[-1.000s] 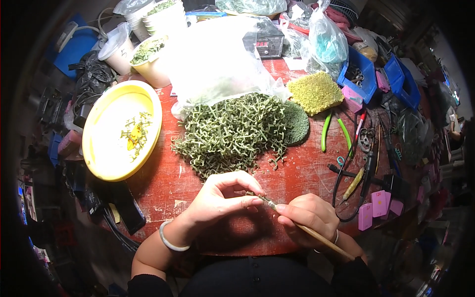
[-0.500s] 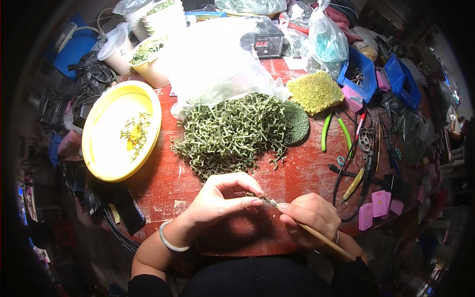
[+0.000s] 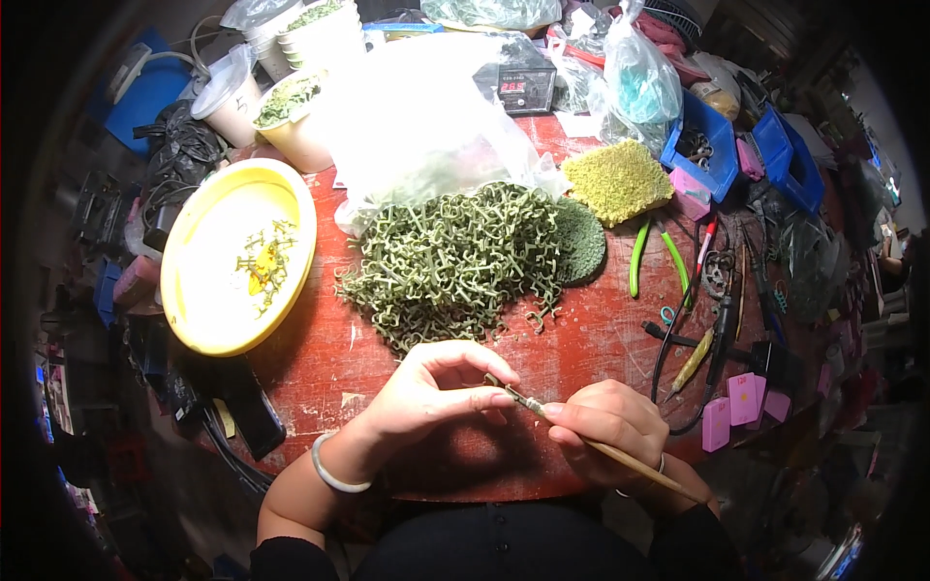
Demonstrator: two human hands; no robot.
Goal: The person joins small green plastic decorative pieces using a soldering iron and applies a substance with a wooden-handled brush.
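My left hand (image 3: 426, 392), a pale bracelet on its wrist, pinches a small dark piece (image 3: 492, 381) between thumb and fingertips. What kind of piece it is, I cannot make out. Like a pen, my right hand (image 3: 610, 421) grips a thin wooden-handled tool (image 3: 635, 466), whose narrow tip meets the piece at the left fingertips. Just beyond both hands lies a heap of small, bent green pieces (image 3: 446, 266). A bright, overexposed plastic bag (image 3: 426, 145) covers the heap's far side.
To the left stands a yellow basin (image 3: 184, 315) with several small pieces inside. A yellow textured block (image 3: 615, 182) and a round green pad (image 3: 582, 242) sit right of the heap. Farther right are green-handled pliers (image 3: 638, 259), pink blocks (image 3: 742, 397), cables and blue bins (image 3: 712, 160).
The tool's tip and handle have shifted very slightly at the left fingertips, and the right hand has tilted a little. The left hand stays nearly still.
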